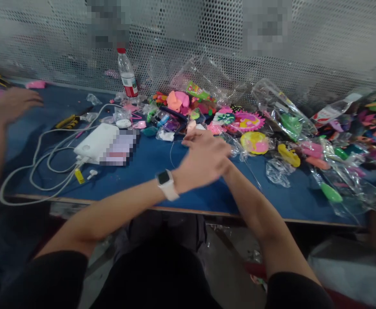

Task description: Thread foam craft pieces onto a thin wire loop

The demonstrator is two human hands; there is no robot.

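Observation:
My two hands meet over the middle of the blue table (pixel 181 195), both blurred by motion. My left hand (pixel 204 163), with a white smartwatch (pixel 166 183) on its wrist, lies across my right hand (pixel 200 136), of which only the fingertips show. They hover just in front of a heap of colourful foam toy pieces (pixel 188 107) and small clear bags. A thin thread (pixel 171 155) curves on the table beside my hands. Whether either hand grips anything is hidden.
A white power bank (pixel 94 143) with looping white cables (pixel 40 169) lies at left, a plastic water bottle (pixel 127 77) stands at the back. Pink and yellow foam discs (pixel 255 142) and plastic bags (pixel 336 171) cover the right. Another person's hand (pixel 14 103) reaches in at far left.

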